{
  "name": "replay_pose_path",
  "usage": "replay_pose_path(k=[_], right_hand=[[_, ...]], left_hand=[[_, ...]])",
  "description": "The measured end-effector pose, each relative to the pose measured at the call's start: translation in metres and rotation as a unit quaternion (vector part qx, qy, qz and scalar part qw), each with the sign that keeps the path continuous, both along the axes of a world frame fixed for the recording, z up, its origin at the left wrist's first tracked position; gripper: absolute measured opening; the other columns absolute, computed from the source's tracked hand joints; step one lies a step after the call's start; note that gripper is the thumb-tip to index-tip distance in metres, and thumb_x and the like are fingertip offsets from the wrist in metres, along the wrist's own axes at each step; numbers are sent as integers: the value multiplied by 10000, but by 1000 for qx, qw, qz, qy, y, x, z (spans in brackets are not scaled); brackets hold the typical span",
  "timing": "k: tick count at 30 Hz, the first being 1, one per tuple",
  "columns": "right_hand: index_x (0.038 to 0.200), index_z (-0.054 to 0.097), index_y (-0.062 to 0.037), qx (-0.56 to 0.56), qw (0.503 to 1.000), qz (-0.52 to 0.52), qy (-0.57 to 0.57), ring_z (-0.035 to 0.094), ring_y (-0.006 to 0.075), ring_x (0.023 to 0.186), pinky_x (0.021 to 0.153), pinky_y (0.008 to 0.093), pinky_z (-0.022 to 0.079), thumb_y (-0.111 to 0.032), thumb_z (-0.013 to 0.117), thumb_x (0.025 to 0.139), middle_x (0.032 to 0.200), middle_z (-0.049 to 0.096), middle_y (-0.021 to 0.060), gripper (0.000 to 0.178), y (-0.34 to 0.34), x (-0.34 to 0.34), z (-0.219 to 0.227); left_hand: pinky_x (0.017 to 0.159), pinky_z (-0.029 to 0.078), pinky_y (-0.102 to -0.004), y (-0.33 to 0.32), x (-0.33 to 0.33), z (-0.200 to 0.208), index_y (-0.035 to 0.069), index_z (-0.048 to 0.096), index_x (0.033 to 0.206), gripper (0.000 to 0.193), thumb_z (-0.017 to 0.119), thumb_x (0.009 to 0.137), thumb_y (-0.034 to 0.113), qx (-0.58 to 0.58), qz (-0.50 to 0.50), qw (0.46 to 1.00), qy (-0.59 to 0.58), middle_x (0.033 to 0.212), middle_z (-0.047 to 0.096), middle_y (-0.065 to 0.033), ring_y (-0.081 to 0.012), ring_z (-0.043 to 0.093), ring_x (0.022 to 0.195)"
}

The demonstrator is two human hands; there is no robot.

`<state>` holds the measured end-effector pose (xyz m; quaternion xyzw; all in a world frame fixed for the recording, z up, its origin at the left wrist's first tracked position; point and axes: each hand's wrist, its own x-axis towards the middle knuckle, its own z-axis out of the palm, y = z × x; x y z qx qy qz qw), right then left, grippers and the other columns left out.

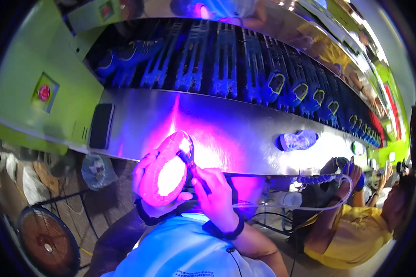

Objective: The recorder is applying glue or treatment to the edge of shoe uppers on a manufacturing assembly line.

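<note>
My left hand (145, 173) is closed round a shoe upper (158, 191), holding it tilted with its underside facing up. Under the violet light the middle of that underside glows white, and its rim looks pink. In my right hand (215, 191) is a slim dark-handled brush (191, 161), pinched between the fingers. The brush's tip touches or nearly touches the right edge of the upper, near its top end; glare hides the exact contact. Both hands are just in front of the metal bench (208, 124).
A dark phone (101, 126) lies at the bench's left end by a green panel (44, 92). Another shoe piece (299, 140) rests on the right. Behind, a conveyor rack (224, 69) carries several uppers. A fan (48, 235) stands lower left; a co-worker in yellow (351, 235) sits right.
</note>
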<state>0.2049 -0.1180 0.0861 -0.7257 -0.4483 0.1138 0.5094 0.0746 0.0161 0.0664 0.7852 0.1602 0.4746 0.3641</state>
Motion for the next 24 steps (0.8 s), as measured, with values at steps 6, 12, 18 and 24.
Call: replay_pose_path(k=[6,12,18,24], right_hand=[[1295,671,-7,-61,992,113,17,679,271,890,775,363,536,-142,676,977,994,676,163,345,-5,13,8],[1362,622,-13,-124,985,57,109,608,104,844,740,267,506,-162,643,1022,1073,654,67,372,-1,22,-10],[1331,633,-13,-115,983,22,139,652,122,1017,891,294,526,-31,705,951,1147,700,82,387,-55,33,-6],[1199,715,-38,-123,992,-19,-2,715,240,1023,887,345,540,-60,682,953,1088,738,151,249,0,39,-3]], left_hand=[[1135,423,-492,12,-24,-8,-45,303,1496,1265,912,627,645,-40,-33,998,-21,1414,504,-225,-365,524,1332],[1106,447,-503,7,-24,-7,3,296,1528,1200,837,710,694,-35,-27,998,-37,1431,481,-226,-370,547,1311],[1181,319,-581,-4,-66,-58,163,265,1561,946,844,845,381,80,-274,953,102,1443,552,-159,-346,587,1298],[1221,271,-533,-21,-66,-34,199,378,1479,636,700,947,338,281,-181,939,85,1494,549,-59,-270,544,1382]])
